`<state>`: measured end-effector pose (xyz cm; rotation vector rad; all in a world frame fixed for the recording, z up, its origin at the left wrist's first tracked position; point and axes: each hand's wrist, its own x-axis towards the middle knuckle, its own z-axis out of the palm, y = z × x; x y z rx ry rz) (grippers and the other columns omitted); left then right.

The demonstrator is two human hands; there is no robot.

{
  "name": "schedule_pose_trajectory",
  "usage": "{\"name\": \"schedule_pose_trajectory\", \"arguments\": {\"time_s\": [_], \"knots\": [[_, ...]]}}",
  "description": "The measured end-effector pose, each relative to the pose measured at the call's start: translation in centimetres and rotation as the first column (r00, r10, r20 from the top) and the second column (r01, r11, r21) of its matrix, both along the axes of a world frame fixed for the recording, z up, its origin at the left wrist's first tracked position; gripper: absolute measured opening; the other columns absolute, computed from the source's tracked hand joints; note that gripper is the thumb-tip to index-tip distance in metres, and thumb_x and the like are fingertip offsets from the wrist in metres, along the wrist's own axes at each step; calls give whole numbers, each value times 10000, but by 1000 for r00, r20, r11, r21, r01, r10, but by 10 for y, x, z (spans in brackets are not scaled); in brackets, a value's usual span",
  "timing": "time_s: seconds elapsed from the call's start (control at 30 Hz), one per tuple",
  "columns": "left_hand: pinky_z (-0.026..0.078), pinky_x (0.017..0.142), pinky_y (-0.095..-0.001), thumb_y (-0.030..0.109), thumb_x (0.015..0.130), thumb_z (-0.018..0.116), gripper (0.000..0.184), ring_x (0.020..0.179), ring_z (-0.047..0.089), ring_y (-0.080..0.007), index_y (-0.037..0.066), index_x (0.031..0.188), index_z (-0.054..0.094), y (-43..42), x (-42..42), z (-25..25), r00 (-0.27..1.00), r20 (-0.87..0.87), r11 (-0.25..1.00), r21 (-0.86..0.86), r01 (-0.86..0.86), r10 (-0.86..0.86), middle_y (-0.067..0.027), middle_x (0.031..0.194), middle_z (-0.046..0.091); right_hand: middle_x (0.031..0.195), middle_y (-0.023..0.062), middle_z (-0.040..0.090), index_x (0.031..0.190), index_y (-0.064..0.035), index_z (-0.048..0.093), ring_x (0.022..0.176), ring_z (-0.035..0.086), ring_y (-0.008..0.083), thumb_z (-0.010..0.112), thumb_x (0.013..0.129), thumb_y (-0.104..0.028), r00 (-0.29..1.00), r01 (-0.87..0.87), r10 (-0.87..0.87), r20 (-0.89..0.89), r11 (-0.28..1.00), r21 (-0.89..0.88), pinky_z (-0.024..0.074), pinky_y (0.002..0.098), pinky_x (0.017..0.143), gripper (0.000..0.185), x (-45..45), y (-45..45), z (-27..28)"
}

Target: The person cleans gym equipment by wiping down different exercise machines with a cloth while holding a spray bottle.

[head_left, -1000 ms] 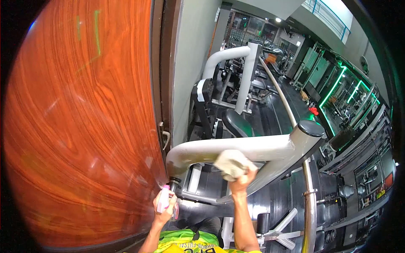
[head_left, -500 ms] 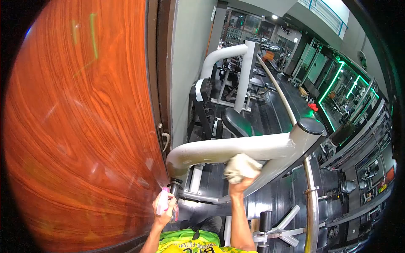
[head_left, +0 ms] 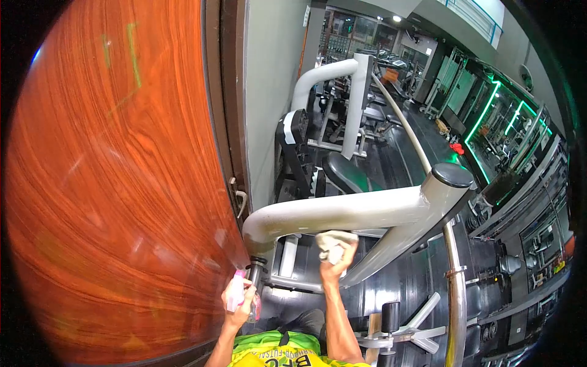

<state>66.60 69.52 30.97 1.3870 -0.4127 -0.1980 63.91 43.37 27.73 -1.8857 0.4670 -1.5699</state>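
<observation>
Right hand: fingers curled around a bunched pale cloth.
Cloth: projects beyond those fingers and to their left; blurred.
Grey tube: just beyond the cloth and fingers; contact cannot be determined.
Left hand: fingers wrapped about a spray bottle.
Spray bottle: pink-and-white upper part stands above those fingers.
Wood-grain door: left of the bottle-holding fingers.

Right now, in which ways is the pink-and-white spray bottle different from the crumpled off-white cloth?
The pink-and-white spray bottle looks stiff and narrow; the crumpled off-white cloth looks soft and bunched. The bottle shows bright pink, the cloth none. The bottle is in the left hand, the cloth in the right hand. Both are held.
</observation>
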Motion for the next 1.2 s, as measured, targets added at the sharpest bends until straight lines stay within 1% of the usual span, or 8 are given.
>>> {"name": "schedule_pose_trajectory", "arguments": {"time_s": [0.07,0.27,0.37,0.47,0.6,0.67,0.87,1.2], "knots": [[451,497,-241,32,861,606,108,527,562,-98,-14,917,526,1,0,-4,1000,-17,999,-44,-23,23,-46,657,550,1095,106,526,1093,-18,525,1012,527,217,570,873,-148,776,-287,4,631,892,348,453,351,849,259,10,-1,16],[458,502,-243,30,873,587,97,533,561,-98,-18,922,519,7,-1,-2,999,-5,997,-59,-53,53,-49,678,547,1308,162,422,1407,-27,189,1187,448,262,458,732,106,878,135,-318,358,882,451,345,405,1041,738,30,9,31],[460,505,-242,27,875,583,92,536,562,-98,-20,922,518,7,0,-5,999,0,998,-41,-53,53,-50,689,548,1362,151,368,1453,-66,93,1220,411,252,469,741,113,937,-132,-100,334,786,604,311,394,1049,825,47,42,-39],[457,516,-263,87,902,556,125,532,554,-128,-11,937,486,9,0,-5,999,34,1000,15,-20,19,-80,755,539,1277,128,449,1394,-52,250,1124,479,219,529,797,50,976,-194,200,87,620,760,362,362,997,666,51,62,-43],[452,513,-261,88,904,558,128,527,548,-126,-10,945,486,12,-1,-9,999,44,1000,6,-16,16,-79,758,539,1195,88,492,1300,-87,358,1036,540,204,438,884,16,960,-272,90,264,515,813,481,356,906,436,40,39,-6],[446,506,-262,86,904,560,130,530,549,-127,-10,950,485,13,-1,-10,999,42,1000,6,-15,14,-78,760,539,1197,84,491,1280,-107,373,1018,555,215,434,918,-43,882,-354,-71,467,553,754,513,370,873,373,42,-7,-65],[451,507,-271,90,901,564,142,537,558,-137,-14,950,481,15,0,-10,999,19,999,26,-44,44,-86,761,537,1271,114,469,1318,-99,364,1119,510,244,443,955,-176,744,-389,-171,646,675,627,465,377,925,380,-7,-37,41],[452,497,-238,22,863,595,87,523,555,-95,-19,898,526,16,5,-1,994,-26,994,-4,-105,105,-42,681,545,1202,81,518,1287,-77,412,990,560,182,530,902,-130,874,-221,-169,455,696,683,501,315,827,406,-30,-32,72]]}}
